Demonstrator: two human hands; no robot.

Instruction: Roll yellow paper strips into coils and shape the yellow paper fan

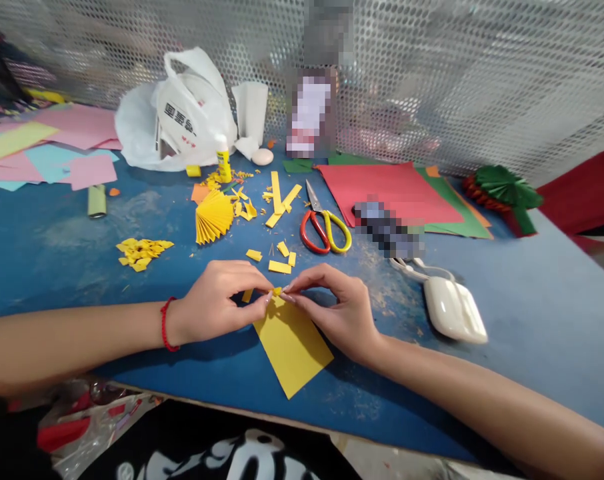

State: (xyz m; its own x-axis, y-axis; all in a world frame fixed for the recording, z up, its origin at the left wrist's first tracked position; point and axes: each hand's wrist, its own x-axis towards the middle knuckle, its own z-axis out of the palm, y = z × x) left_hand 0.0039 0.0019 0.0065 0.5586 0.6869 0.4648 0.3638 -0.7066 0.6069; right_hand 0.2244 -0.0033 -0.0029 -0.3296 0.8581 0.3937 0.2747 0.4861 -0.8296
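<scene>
Pinching a small folded piece of bright yellow paper [277,292] between thumb and fingertips of both the bare left hand [227,293] and the bare right hand [337,310]. The piece sits above the far end of a plain yellow rectangular paper sheet [297,357] on the scuffed blue tabletop [532,320]. Fingertips nearly meet; fold lines too small to read.

Step, as judged: creasing or shaping the piece. Method: steady one end with the left, work the crease with the right; line up edges before pressing; a nail run along the fold should sharpen it. Risk: paper this small could tear or spring open if the hands pull apart. Yellow on yellow hides edges; blue beneath would give better contrast.

Reference: heap of small folded yellow paper bits [143,253], beyond the left wrist, useful for matching size. Flat cut yellow paper slips [280,267] lie just past the fingertips.
</scene>
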